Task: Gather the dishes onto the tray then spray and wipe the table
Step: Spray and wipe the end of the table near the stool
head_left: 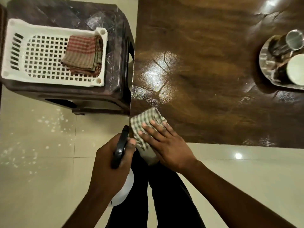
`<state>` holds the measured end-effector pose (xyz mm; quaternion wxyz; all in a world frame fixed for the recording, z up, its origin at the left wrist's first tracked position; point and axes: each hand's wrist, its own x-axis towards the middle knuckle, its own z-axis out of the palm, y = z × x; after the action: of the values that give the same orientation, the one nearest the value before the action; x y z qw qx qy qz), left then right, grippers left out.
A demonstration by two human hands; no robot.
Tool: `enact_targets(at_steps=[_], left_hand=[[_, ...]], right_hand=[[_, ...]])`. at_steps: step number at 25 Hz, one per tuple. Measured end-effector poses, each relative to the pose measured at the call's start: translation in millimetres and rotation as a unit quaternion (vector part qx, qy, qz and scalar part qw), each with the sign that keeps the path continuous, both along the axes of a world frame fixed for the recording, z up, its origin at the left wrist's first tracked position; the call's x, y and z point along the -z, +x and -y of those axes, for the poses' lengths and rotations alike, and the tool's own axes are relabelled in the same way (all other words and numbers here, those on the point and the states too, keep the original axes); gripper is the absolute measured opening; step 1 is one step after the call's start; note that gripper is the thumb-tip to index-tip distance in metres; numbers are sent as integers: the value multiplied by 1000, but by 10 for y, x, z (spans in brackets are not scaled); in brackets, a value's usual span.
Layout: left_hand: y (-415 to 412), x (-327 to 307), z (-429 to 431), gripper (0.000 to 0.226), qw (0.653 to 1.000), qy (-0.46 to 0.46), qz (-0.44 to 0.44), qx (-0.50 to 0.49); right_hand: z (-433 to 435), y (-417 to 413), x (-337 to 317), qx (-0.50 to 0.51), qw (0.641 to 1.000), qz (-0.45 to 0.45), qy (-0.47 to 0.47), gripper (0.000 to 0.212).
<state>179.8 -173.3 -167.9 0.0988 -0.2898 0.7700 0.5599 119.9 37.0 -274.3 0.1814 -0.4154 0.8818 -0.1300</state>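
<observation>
My right hand (166, 143) presses flat, fingers straight, on a green-and-white checked cloth (146, 120) at the near left corner of the dark wooden table (205, 63). My left hand (110, 162) grips a spray bottle by its black trigger head (120, 147), just off the table's corner; the bottle's white body (123, 191) hangs below my hand. At the table's far right edge a steel tray (266, 63) carries a steel tumbler (289, 41) and a white cup (296, 69).
A dark plastic stool (105, 17) stands left of the table. On it sits a white perforated basket (16, 46) holding folded checked cloths (82, 55). The floor is pale tile with white specks at the left. My dark trouser legs show below.
</observation>
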Motion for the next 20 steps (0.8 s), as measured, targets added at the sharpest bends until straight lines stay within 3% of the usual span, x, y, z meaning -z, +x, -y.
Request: enact_targets(at_steps=[3,6,7,8,10,11,13,15,17,18,20], left_hand=[[4,-94,-24,30,1000,-9,7,9],[-58,-353,4,34,1000,-9,-14,-11],[-105,-527,13,31,999,-5,-19,-29],[-138,-717,18,29,999,1,-22,-40],[-197,-1170,-2,32,998,15,-41,-37],[-212,-1381,-10,33,998,19,-49,-34],[-249,-1832,-19,37,998,13,-60,-27],[-226,-2195,34,38,997,-11,-67,-24],[-163,-2508,105,50,998,-28,-58,-18],[-111,-2639,122,60,998,-31,-51,-15],[20,-2885,135,69,997,-38,-63,-22]], right_hand=[[-587,268,-167,135,991,8,18,69],[-761,346,-454,326,940,89,-48,48],[-754,318,-588,403,899,137,-105,43],[-730,267,-736,491,826,206,-184,38],[-648,138,-1106,621,634,331,-320,36],[-618,82,-1292,652,550,372,-367,37],[-608,22,-1799,667,426,429,-436,39],[-639,41,-2304,654,340,467,-488,39],[-688,111,-2741,631,284,493,-527,41],[-707,161,-2913,621,272,498,-540,42],[-717,255,-3243,603,283,508,-547,41]])
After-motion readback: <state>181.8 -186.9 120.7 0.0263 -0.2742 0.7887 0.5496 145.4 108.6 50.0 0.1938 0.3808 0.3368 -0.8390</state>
